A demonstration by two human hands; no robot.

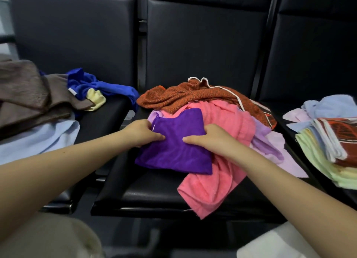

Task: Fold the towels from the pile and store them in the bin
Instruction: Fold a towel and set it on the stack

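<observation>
Two hands are working one item: the left hand (144,133) and right hand (207,137) are each pinching the purple towel (173,151), fingers curled into the cloth. It is lying atop the pink towel (216,172) on the middle seat (154,196), at the front of the pile (193,99). Folding is just starting, probably. Next move is calling for lifting it and spreading it flat (no bin is showing; a folded stack (326,153) is sitting to the right).

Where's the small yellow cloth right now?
In the head view it lies at left, on the left seat: the yellow cloth sits against the blue towel, right of the brown towels.
</observation>
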